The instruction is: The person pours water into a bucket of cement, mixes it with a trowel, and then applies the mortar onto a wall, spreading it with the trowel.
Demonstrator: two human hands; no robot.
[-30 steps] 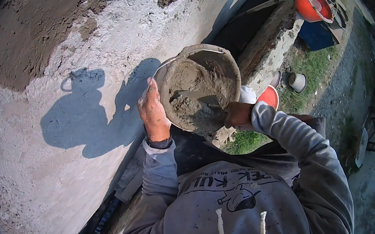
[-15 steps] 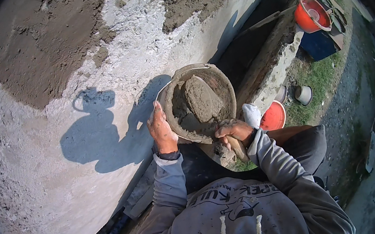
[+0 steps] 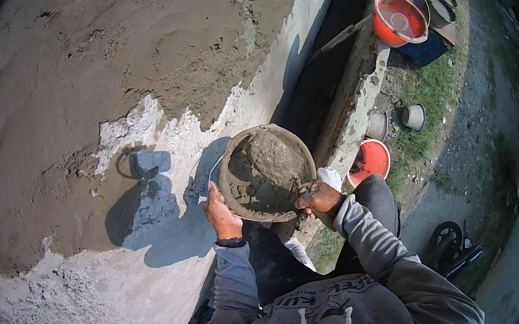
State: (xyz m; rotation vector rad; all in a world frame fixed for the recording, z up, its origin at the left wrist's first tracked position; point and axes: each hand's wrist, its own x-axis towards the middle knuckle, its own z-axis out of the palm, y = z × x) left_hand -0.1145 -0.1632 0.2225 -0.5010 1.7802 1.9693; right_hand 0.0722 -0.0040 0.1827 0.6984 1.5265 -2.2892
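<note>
Against its left side, my left hand [image 3: 222, 215] supports a mortar-crusted bucket [image 3: 230, 199], fingers closed on the wall of it. My right hand [image 3: 320, 200] is wrapped round the handle of a trowel at the bucket's near right rim. A heaped lump of wet grey mortar [image 3: 275, 153] covers the trowel's blade, inside the bucket. More mortar lies in the bucket below it. To the left rises a wall [image 3: 95, 299], with fresh brown-grey plaster [image 3: 67, 75] spread over its upper part and pale rough surface below.
A narrow dark gap runs between the plastered wall and a low rough ledge [image 3: 360, 114]. An orange bucket [image 3: 386, 33] sits at the ledge's far end. Beyond the ledge are a red basin [image 3: 372, 160], a small pail [image 3: 413, 117], grass, and a motorcycle wheel [image 3: 445, 239].
The view has shifted, so more of the plastered wall shows. The bucket appears lower and slightly left, with both hands still on bucket and trowel. The mortar lump on the blade looks bigger.
</note>
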